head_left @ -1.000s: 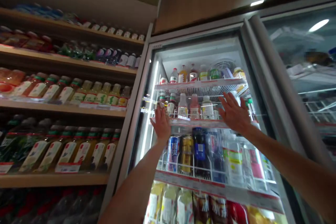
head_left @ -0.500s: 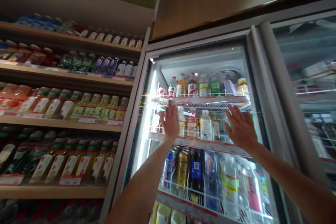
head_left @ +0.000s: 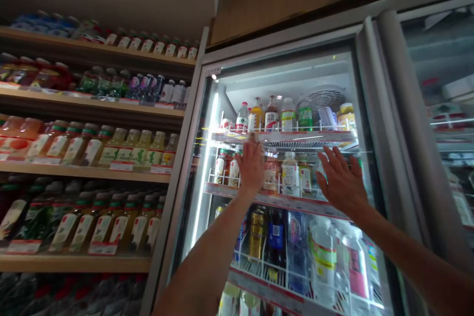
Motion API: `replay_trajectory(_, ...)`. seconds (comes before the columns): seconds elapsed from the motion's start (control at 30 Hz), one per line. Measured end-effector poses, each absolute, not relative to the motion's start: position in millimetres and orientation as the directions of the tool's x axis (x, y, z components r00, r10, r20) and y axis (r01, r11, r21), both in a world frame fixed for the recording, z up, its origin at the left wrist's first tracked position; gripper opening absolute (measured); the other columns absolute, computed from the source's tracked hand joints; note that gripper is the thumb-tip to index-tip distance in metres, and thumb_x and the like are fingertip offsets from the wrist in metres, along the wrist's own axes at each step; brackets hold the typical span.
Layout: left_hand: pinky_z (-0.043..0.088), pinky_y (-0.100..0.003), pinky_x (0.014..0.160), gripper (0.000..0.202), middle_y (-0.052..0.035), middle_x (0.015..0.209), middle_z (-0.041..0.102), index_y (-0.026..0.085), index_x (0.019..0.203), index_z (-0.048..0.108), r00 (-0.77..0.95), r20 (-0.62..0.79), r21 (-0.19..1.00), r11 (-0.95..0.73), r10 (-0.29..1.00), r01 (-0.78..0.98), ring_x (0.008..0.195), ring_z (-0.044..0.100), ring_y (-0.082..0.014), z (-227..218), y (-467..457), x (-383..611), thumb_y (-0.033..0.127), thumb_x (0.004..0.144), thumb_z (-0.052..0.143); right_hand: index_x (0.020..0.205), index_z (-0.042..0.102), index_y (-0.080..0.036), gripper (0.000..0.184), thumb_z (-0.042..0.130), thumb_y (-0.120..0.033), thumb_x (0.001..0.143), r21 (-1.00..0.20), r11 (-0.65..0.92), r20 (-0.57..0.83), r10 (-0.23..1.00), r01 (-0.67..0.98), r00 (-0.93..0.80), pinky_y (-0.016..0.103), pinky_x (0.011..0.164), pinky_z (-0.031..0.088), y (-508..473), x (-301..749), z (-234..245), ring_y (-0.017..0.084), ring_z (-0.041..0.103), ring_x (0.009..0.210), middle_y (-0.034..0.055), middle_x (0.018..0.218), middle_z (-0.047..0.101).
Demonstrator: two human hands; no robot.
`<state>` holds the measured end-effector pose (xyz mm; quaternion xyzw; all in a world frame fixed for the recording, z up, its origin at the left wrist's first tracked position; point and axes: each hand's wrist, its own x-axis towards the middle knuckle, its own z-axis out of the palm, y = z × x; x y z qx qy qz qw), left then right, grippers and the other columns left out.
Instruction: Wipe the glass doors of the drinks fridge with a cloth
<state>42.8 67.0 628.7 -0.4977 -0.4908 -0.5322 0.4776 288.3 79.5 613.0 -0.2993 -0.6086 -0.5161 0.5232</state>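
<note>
Both arms reach up toward the glass door of a lit drinks fridge (head_left: 276, 57). My left hand (head_left: 252, 165) is raised, its fingers stretched upward, and it holds nothing. Behind it are bottles on the second shelf, including a peach-coloured bottle (head_left: 271, 176). My right hand (head_left: 342, 180) is spread with the palm toward the door and is empty too. A bottle with a white label (head_left: 291, 177) stands to its left, behind the glass. Whether either palm touches the glass, I cannot tell.
Wooden shelves (head_left: 85, 170) packed with bottled drinks stand at the left. The fridge's metal door frame (head_left: 385, 108) runs down to the right of my right hand, beside a second glass-fronted fridge (head_left: 440, 94). A brown panel (head_left: 296, 0) lies above.
My left hand has moved a little to the right across the fridge front. The right hand stays spread in nearly the same place. The view has tilted slightly.
</note>
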Motion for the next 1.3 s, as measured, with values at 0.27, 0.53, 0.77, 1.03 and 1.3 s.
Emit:
replay_trajectory(0.27, 0.016, -0.055, 0.112, 0.043, -0.0060, 0.149, 0.031, 0.025, 0.135, 0.040, -0.069, 0.997, 0.072, -0.107, 0.030, 0.992, 0.137, 0.028, -0.0229, 642, 55, -15, 0.027, 0.093, 0.031, 0.135, 0.040, -0.012, 0.049, 0.028, -0.035, 0.093, 0.224, 0.268, 0.972, -0.128, 0.937, -0.196, 0.056, 0.107, 0.023, 60, 248, 650, 0.029, 0.030, 0.136, 0.0157, 0.146, 0.035)
replay_trajectory(0.53, 0.018, -0.050, 0.113, 0.043, -0.0024, 0.148, 0.034, 0.028, 0.134, 0.041, -0.016, 1.000, 0.016, -0.087, -0.005, 0.996, 0.138, 0.026, -0.0188, 633, 63, -24, 0.028, 0.092, 0.032, 0.138, 0.037, -0.014, 0.051, 0.027, -0.036, 0.093, 0.195, 0.261, 0.980, -0.100, 0.946, -0.175, 0.056, 0.108, 0.024, 76, 204, 660, 0.028, 0.027, 0.137, 0.0128, 0.146, 0.035)
replay_trajectory(0.77, 0.020, -0.052, 0.112, 0.043, -0.0039, 0.148, 0.033, 0.028, 0.135, 0.041, -0.006, 1.000, 0.006, -0.043, 0.019, 0.999, 0.137, 0.029, -0.0199, 648, 58, -60, 0.028, 0.092, 0.032, 0.137, 0.038, -0.015, 0.050, 0.027, -0.036, 0.093, 0.201, 0.229, 0.976, -0.125, 0.953, -0.176, 0.055, 0.109, 0.023, 82, 207, 658, 0.027, 0.028, 0.137, 0.0114, 0.148, 0.034)
replay_trajectory(1.03, 0.023, -0.052, 0.111, 0.043, 0.0015, 0.149, 0.031, 0.034, 0.134, 0.040, 0.196, 0.980, -0.194, -0.097, 0.012, 0.976, 0.138, 0.027, -0.0191, 642, 61, -20, 0.029, 0.092, 0.033, 0.142, 0.031, -0.017, 0.052, 0.028, -0.035, 0.093, 0.203, 0.225, 0.974, -0.144, 0.953, -0.173, 0.054, 0.110, 0.021, 83, 206, 658, 0.026, 0.028, 0.138, 0.0112, 0.148, 0.034)
replay_trajectory(1.3, 0.020, -0.060, 0.108, 0.046, -0.0099, 0.148, 0.032, 0.024, 0.137, 0.038, 0.047, 0.999, -0.047, -0.032, -0.007, 0.998, 0.136, 0.031, -0.0252, 638, 52, -100, 0.027, 0.093, 0.026, 0.140, 0.035, -0.017, 0.050, 0.027, -0.034, 0.093, 0.201, 0.206, 0.974, -0.148, 0.958, -0.173, 0.052, 0.110, 0.021, 84, 206, 657, 0.025, 0.028, 0.137, 0.0095, 0.147, 0.035)
